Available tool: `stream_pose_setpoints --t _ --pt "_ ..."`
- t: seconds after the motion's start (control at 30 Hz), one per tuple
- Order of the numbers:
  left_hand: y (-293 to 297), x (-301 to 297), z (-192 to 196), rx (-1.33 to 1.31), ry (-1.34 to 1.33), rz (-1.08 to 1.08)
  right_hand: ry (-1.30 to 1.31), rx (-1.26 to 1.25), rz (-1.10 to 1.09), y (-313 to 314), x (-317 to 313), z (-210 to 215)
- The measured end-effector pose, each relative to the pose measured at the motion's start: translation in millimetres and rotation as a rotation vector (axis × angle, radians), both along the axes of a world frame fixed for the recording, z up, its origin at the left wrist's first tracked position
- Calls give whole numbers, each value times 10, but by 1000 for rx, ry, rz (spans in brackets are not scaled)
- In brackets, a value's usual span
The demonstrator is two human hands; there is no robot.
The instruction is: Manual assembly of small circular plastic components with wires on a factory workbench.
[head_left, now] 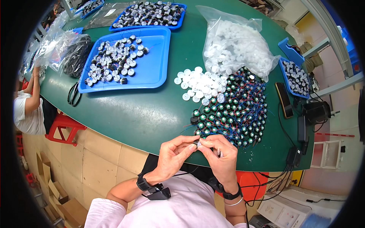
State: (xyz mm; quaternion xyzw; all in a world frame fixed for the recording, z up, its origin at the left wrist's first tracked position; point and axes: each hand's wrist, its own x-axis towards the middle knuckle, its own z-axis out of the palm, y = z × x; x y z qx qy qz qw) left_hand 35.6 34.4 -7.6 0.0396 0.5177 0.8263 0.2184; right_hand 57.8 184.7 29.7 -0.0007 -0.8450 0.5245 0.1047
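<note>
Close to the table's front edge, my left hand [172, 155] and my right hand [222, 156] meet with fingertips pinched together. Between them is a small black round part [197, 142], mostly covered by the fingers; a bit of white shows at the right fingertips. Just beyond my hands spreads a dense pile of small black round parts [232, 114] with green-and-white faces and red and blue wires. A heap of white plastic discs [199, 85] lies at its far left side. One black part [194, 120] rests at the near left edge of the pile.
A clear bag of white discs [235, 45] stands behind the heap. Blue trays [154, 64] with capped black parts are at the back left; a smaller blue bin [294, 93] stands right. Scissors [74, 95], a phone [284, 99] and cables [283, 127] lie around. Another person [30, 106] sits left.
</note>
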Motion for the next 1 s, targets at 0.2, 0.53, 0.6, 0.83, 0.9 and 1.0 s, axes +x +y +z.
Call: stream_pose_setpoints --t 0.2,0.53,0.6,0.83,0.9,1.0 --pt "9 9 -24 27 12 17 -26 -51 -69 -55 11 -26" --pt "-39 -45 53 47 -61 -62 -193 -293 -57 136 105 67" --pt "-29 -41 54 61 -60 -61 -151 -262 -37 132 106 54" --pt "-9 5 14 -37 10 -34 17 -77 6 55 53 -39" --pt "-9 15 -5 -36 15 -38 72 14 40 56 48 -69" --pt "-31 -12 1 35 -45 -86 72 61 78 56 49 -57"
